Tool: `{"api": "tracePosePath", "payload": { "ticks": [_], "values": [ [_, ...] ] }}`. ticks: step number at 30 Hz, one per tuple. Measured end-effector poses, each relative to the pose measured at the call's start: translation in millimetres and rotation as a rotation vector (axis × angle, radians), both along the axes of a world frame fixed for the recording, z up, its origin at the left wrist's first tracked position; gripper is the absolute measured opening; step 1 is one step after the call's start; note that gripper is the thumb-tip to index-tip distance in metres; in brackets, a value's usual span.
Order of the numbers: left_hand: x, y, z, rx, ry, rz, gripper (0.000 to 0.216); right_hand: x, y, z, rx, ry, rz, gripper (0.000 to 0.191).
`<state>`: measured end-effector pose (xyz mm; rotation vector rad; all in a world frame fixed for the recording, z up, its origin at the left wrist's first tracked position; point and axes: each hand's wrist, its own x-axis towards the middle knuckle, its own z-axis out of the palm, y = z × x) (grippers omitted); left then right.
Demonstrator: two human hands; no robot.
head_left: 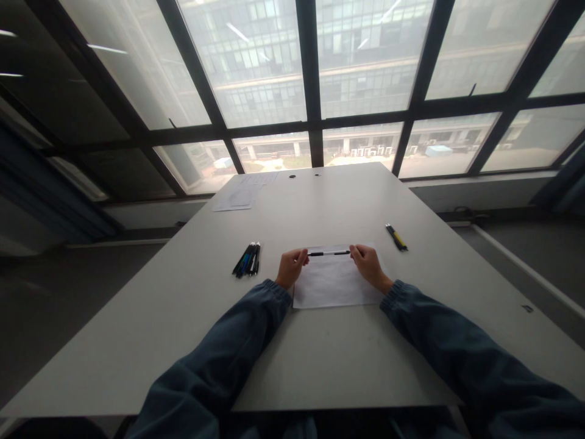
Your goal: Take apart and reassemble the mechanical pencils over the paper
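Note:
I hold a thin black-and-white pen point(329, 253) level between both hands, just above a white sheet of paper point(333, 286) on the table. My left hand point(290, 267) pinches its left end with the fingers closed. My right hand point(368, 266) pinches its right end the same way. Both forearms in blue sleeves rest on the grey table point(183, 317).
A bundle of several dark pens point(247, 260) lies left of my left hand. A yellow-and-black pen point(396, 237) lies to the right. Another printed sheet point(237, 196) sits at the far left of the table. Large windows stand beyond the far edge.

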<state>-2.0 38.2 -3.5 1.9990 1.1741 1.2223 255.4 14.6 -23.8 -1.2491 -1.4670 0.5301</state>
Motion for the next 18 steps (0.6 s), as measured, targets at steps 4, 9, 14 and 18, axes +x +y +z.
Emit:
{"api": "tracePosePath", "payload": {
  "ticks": [4, 9, 14, 18],
  "values": [
    [0.4, -0.8, 1.2, -0.009, -0.014, -0.005, 0.052, 0.2, -0.1, -0.5, 0.006, 0.003, 0.01, 0.043],
    [1.0, -2.2, 3.9, -0.006, -0.013, -0.004, 0.052, 0.1, -0.2, -0.2, 0.008, 0.007, 0.008, 0.044],
    [1.2, -2.0, 3.1, -0.004, -0.008, 0.003, 0.052, -0.2, -0.4, 0.4, -0.002, 0.01, 0.009, 0.044],
    [1.0, -1.7, 2.6, 0.001, 0.002, 0.005, 0.052, 0.0, -0.4, 0.4, -0.004, 0.004, 0.01, 0.044]
  ]
}}
